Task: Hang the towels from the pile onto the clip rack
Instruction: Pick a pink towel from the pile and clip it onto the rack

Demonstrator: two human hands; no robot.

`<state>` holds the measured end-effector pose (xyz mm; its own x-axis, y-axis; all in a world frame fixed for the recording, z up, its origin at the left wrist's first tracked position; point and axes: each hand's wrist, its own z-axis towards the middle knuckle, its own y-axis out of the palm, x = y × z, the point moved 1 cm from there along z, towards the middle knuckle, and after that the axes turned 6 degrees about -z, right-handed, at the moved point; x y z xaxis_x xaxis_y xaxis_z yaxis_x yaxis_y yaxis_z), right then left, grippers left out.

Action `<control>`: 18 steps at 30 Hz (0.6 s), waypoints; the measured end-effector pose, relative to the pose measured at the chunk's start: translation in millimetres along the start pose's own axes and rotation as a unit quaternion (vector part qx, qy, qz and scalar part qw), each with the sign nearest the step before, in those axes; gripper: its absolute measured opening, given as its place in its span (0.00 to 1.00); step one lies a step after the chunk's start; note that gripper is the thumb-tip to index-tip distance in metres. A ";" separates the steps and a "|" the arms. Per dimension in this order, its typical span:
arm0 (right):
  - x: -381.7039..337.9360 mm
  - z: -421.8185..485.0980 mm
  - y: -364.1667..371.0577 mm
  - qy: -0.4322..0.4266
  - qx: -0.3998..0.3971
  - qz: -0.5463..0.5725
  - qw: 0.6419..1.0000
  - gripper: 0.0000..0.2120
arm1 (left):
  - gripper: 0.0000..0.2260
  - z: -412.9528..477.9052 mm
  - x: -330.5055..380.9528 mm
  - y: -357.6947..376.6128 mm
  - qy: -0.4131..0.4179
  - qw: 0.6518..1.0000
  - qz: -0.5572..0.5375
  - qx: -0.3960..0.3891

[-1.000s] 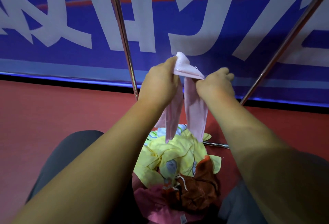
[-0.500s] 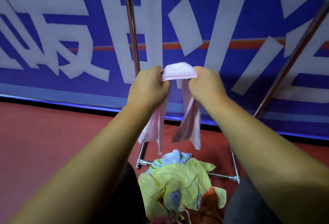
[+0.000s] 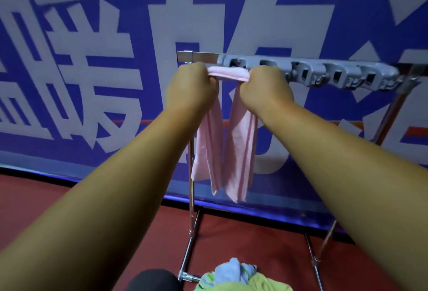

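At the clip rack's [image 3: 324, 74] left end: pink towel [image 3: 228, 75] stretched level, parallel to the bar
Hands: left hand [image 3: 191, 87] and right hand [image 3: 264, 89] each clenched on the towel, equally near the clips

This looks like an indoor sports hall or event venue, not a home. A red, mat-like floor [image 3: 58, 209] runs up to a long blue banner [image 3: 301, 24] printed with huge white characters. A metal rack [image 3: 324, 74] stands on the floor before it, with a cloth pile [image 3: 234, 276] at its foot.
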<state>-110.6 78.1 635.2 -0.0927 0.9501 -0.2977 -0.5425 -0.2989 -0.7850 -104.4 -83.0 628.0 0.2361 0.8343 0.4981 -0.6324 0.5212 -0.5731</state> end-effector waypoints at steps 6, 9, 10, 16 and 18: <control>-15.6 21.4 -9.6 0.004 0.034 -0.007 0.999 0.14 | 0.08 35.0 18.8 -12.8 -0.001 1.000 0.015 0.026; -17.1 24.2 -6.4 -0.002 0.024 -0.030 0.999 0.13 | 0.09 41.7 14.3 -6.0 0.005 0.999 0.029 0.022; -16.6 23.4 -4.3 -0.003 0.016 -0.038 0.999 0.13 | 0.09 41.8 10.7 -2.3 0.007 0.999 0.034 0.018; -7.9 12.8 18.0 -0.025 -0.053 -0.067 0.996 0.11 | 0.09 30.1 -13.8 25.2 0.006 0.998 0.059 -0.023; -6.1 9.8 22.6 -0.026 -0.062 -0.067 0.995 0.09 | 0.09 25.6 -17.8 30.4 0.002 0.998 0.051 -0.036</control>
<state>-130.5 66.4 624.6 -0.0722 0.9845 -0.1600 -0.4452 -0.1753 -0.8781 -146.8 -86.6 618.3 0.1759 0.8840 0.4331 -0.5991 0.4452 -0.6654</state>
